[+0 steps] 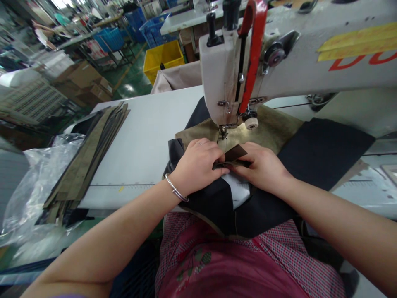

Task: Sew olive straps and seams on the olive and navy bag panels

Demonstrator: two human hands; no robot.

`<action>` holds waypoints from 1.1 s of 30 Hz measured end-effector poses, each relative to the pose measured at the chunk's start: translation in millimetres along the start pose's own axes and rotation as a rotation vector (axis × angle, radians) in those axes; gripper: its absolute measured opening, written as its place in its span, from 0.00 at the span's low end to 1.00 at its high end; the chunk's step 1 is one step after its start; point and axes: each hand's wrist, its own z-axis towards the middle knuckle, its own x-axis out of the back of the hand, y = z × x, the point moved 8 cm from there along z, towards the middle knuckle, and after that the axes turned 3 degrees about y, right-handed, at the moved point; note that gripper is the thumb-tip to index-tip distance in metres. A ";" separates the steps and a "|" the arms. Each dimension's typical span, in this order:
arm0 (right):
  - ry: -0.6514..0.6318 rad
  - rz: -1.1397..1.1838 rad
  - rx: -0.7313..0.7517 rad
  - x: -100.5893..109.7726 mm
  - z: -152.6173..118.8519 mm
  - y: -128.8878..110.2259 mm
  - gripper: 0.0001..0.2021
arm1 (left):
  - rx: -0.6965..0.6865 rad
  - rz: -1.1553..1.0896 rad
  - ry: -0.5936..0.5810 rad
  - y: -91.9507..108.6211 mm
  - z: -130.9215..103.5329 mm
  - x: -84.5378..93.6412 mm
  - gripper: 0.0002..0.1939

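My left hand (pixel 201 163) pinches the folded edge of an olive and black fabric piece (pixel 263 211), just in front of the sewing machine's needle and presser foot (pixel 223 132). From the other side my right hand (pixel 263 165) grips the same edge, its thumb and fingers closed on the layers. A small dark brown flap (pixel 235 153) sticks up between the two hands. Part of the fabric lies under the sewing machine (pixel 226 74), olive side up near the foot. The rest spreads black to the right and hangs over the table's front edge onto my lap.
A stack of olive and dark fabric strips (pixel 83 161) lies on the left of the white table (pixel 145 132), beside a clear plastic bag (pixel 34 178). Behind stand a yellow bin (pixel 164 60), blue crates (pixel 108 39) and cardboard boxes (pixel 82 78). Another person (pixel 45 33) is far back left.
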 end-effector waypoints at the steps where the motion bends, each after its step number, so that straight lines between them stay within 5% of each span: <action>1: 0.000 -0.001 -0.006 -0.3 -0.1 1.0 0.02 | 0.006 -0.009 0.011 -1.0 -0.5 -0.1 0.10; 11: -0.125 -0.122 0.143 -7.7 -7.4 -16.5 0.09 | -0.094 -0.046 -0.046 10.9 -19.2 -7.5 0.11; 15: -0.189 -0.215 0.207 -12.1 -14.4 -23.9 0.11 | -0.014 -0.052 0.038 10.8 -26.7 -3.2 0.08; 22: -0.170 -0.255 0.109 -6.6 -19.6 -23.7 0.06 | 0.040 -0.123 -0.010 -0.9 -21.0 -11.1 0.15; 33: -0.272 -0.282 0.223 -7.5 -29.6 -32.4 0.14 | 0.141 -0.214 0.014 -12.7 -11.1 -11.0 0.18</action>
